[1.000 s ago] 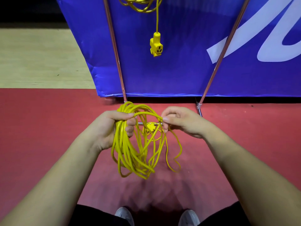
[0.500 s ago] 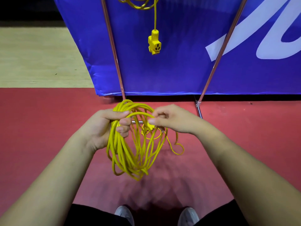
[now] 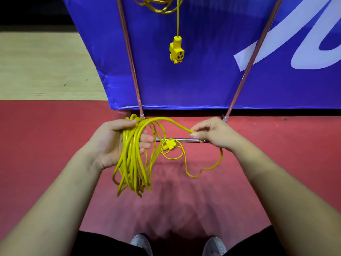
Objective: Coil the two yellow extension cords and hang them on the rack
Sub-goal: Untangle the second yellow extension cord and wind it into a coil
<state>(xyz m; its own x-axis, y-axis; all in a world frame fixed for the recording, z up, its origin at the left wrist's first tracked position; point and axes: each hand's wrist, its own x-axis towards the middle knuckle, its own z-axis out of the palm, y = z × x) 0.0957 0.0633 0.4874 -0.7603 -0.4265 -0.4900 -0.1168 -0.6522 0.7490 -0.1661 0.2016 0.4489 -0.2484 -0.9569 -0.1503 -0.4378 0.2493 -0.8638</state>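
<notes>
From the head camera, looking down, the left hand (image 3: 118,143) is closed around a fat bunch of loops of the yellow cord (image 3: 132,163). The loops hang down from the fist, above the red floor (image 3: 46,145). The right hand (image 3: 212,133) pinches the loose part of the same cord between thumb and fingertips (image 3: 194,134). From the pinch, the cord arches over to the top of the bunch. The rest drops behind the right wrist, curls on the floor and ends at a yellow plug (image 3: 168,145), which lies by the low metal bar (image 3: 184,140) of the rack.

The cord looks soft and bendy, and probably light. It looks smooth, so loops could slip out of a loose fist. The best place to hold it is likely the top of the bunch, where all the loops meet. The plug end is the heaviest bit and may swing.

The cord is bright yellow and thin, and the loops are uneven. Only a short tail looks left to wind. The other cord (image 3: 158,6) already hangs up high against the blue banner (image 3: 203,80), with its socket (image 3: 176,50) dangling down.
</notes>
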